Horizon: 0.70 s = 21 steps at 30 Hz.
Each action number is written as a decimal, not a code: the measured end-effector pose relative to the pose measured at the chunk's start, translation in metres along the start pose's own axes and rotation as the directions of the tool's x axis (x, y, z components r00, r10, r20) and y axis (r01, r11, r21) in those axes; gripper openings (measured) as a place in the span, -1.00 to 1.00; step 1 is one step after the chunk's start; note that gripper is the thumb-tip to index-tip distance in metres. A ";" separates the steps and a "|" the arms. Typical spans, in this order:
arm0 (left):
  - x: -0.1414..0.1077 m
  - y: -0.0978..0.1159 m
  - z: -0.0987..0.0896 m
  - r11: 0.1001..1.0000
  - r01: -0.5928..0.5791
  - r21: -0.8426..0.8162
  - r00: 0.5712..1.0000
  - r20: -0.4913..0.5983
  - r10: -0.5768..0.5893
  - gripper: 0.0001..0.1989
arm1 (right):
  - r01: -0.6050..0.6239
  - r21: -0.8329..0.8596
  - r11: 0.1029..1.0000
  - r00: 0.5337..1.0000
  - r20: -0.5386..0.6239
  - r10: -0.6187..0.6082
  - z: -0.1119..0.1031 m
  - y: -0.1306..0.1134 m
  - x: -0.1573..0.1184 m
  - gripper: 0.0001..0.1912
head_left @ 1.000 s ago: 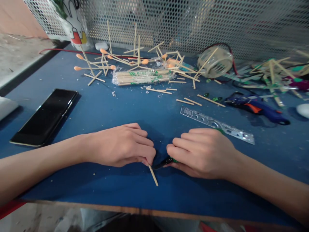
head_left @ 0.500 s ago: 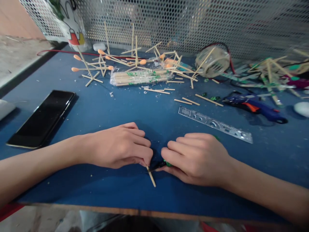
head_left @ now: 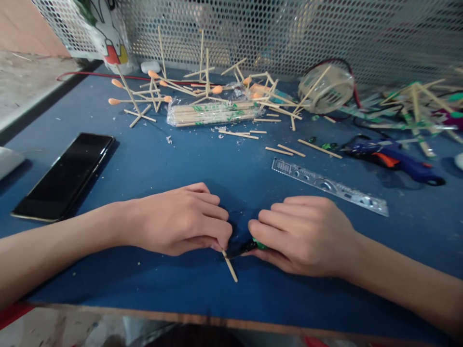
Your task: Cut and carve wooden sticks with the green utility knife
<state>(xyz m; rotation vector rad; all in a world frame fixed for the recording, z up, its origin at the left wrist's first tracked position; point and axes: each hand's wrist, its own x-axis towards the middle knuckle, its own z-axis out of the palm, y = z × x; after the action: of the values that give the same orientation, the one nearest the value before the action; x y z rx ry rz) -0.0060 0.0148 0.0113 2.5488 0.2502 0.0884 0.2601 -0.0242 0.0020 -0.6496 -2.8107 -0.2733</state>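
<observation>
My left hand is closed, its thumb and forefinger pinching the upper end of a thin wooden stick that slants down toward the table's front edge. My right hand is wrapped round a small tool with a green and black handle. The tool's dark, narrow tip reaches left and touches the stick just below my left fingertips. Most of the handle is hidden under my right fingers, and whether the tip is a blade or jaws is too small to tell.
A black phone lies at the left. Beyond my right hand are a clear ruler and a blue glue gun. Farther back are a bag of sticks, loose sticks, joined stick pieces and a clear round container.
The view has shifted slightly, so things at the right appear farther right. My right hand sits a little farther from my left. Both grips look the same.
</observation>
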 end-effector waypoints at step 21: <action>0.000 -0.002 0.000 0.999 -0.029 -0.033 0.999 -0.013 0.029 -0.77 | 0.063 0.001 0.998 0.998 0.017 -0.063 0.002 0.008 -0.001 -0.55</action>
<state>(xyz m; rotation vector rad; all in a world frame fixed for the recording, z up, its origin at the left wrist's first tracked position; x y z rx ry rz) -0.0060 0.0161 0.0100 2.5200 0.2147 0.1193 0.2640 -0.0168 0.0008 -0.5669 -2.8507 -0.2798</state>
